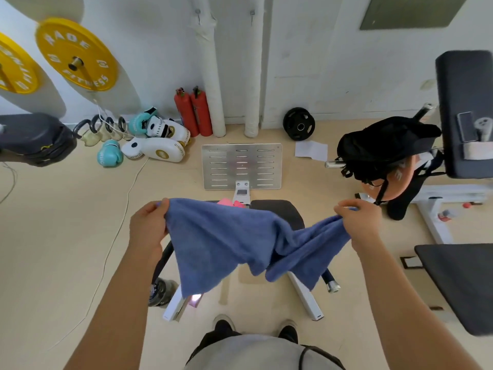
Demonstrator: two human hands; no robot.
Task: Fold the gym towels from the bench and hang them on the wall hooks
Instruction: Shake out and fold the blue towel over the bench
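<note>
A single wide-angle head camera looks forward and steeply down from standing height, close above the outstretched forearms; its lower edge catches the wearer's dark shoes [255, 328], while its upper edge reaches the white painted wall [314, 62] ahead.

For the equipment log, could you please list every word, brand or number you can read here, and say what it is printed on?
"RADE" and "FITNESS": white letters on the nearer yellow weight plate; the first word may be cut short.
Second yellow plate at the left edge: white letters, too blurred to read.
White boxing gloves: small dark print, too small to read reliably.
Blue towel, held by the left hand and right hand: no text.
</note>
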